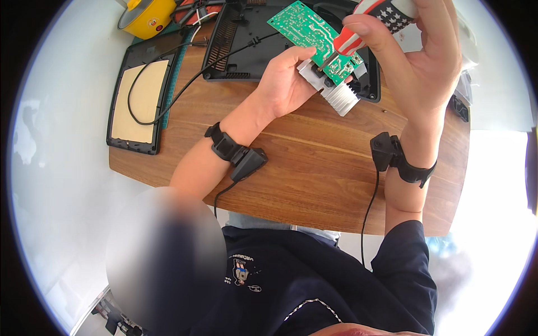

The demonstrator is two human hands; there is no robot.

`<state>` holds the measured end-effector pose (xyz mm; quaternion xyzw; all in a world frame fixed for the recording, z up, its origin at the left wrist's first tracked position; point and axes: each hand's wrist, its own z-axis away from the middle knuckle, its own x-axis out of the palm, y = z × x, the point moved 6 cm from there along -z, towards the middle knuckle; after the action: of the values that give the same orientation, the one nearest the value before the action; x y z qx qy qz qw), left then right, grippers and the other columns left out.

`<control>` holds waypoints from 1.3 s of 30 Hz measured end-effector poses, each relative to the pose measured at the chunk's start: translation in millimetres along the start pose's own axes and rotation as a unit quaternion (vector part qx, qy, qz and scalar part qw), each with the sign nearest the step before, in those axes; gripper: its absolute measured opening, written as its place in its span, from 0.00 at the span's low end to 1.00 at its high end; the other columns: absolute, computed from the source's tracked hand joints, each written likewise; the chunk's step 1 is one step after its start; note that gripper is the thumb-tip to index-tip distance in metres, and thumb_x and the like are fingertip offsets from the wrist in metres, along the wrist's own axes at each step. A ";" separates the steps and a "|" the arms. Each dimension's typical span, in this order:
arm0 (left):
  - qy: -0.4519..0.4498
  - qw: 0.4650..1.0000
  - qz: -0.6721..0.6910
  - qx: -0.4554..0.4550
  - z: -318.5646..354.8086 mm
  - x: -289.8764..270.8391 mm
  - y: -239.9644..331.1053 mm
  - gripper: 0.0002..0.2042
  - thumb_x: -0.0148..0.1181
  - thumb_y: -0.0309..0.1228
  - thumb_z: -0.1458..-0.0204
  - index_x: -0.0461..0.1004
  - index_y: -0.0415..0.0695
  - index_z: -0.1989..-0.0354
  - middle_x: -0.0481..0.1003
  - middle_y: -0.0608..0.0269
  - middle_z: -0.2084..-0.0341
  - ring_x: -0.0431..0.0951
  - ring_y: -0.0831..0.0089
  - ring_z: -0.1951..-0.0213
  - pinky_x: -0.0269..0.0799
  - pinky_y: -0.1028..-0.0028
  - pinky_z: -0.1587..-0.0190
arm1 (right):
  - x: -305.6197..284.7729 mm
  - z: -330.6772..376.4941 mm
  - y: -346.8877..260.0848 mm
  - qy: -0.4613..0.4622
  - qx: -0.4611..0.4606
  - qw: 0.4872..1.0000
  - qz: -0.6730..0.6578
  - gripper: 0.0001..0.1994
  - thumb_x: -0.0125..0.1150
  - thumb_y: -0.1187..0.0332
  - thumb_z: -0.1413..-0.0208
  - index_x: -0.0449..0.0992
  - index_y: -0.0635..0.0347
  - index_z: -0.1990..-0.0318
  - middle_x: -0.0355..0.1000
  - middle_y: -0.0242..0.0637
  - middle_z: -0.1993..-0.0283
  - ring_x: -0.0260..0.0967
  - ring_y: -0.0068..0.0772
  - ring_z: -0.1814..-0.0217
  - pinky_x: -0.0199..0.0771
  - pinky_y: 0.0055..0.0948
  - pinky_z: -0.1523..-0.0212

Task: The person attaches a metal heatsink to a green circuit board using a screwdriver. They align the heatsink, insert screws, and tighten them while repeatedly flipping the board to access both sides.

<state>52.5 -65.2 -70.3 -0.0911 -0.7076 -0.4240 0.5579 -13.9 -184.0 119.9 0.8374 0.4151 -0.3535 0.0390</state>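
My left hand [287, 82] grips a green circuit board [305, 27] by its edge, thumb on top and the other fingers mostly hidden below. A silver finned heat sink [341, 101] is joined to the board's near end. In my right hand [421, 67] is a screwdriver [348, 42] with a red, white and black star-patterned handle. Its shaft slants down to the left, and the tip meets a dark part beside the heat sink. Whether the tip sits in a screw is too small to tell. Under the board lies a black plastic housing [230, 42] with slotted vents.
A black-framed panel with a beige sheet [136, 106] lies at the left, crossed by a black cable [182, 92]. Behind it stands a yellow pot-like appliance [147, 18]. A small screw [385, 111] rests on the wooden table [314, 173]. Black clips [459, 109] lie at the right edge.
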 end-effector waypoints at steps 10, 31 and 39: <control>0.013 0.997 -0.071 0.008 -0.7 0.4 -1.2 0.21 0.44 0.36 0.29 0.63 0.36 0.35 0.73 0.51 0.40 0.75 0.57 0.40 0.70 0.52 0.34 | 8.3 1.9 0.1 0.098 -0.089 0.988 -0.076 0.23 0.65 0.61 0.37 0.76 0.73 0.42 0.77 0.44 0.53 0.72 0.29 0.56 0.72 0.25 0.55; 0.019 0.999 -0.048 0.011 1.2 -2.4 0.2 0.21 0.46 0.36 0.31 0.64 0.34 0.35 0.74 0.48 0.41 0.77 0.54 0.42 0.72 0.53 0.35 | 12.0 -4.0 -9.3 0.070 -0.078 0.993 -0.060 0.26 0.71 0.71 0.47 0.74 0.77 0.42 0.77 0.52 0.46 0.75 0.37 0.44 0.77 0.29 0.48; 0.015 0.998 -0.063 0.012 -0.5 -1.7 -0.9 0.21 0.44 0.36 0.30 0.64 0.35 0.35 0.73 0.49 0.40 0.76 0.55 0.40 0.70 0.53 0.34 | 6.8 0.0 -4.1 -0.036 -0.118 0.992 -0.017 0.27 0.60 0.77 0.47 0.70 0.75 0.37 0.75 0.53 0.42 0.75 0.36 0.49 0.76 0.31 0.47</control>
<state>52.9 -65.6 -72.1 -0.0329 -0.7086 -0.4513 0.5414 -14.1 -176.7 116.6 0.8066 0.4665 -0.3324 0.1461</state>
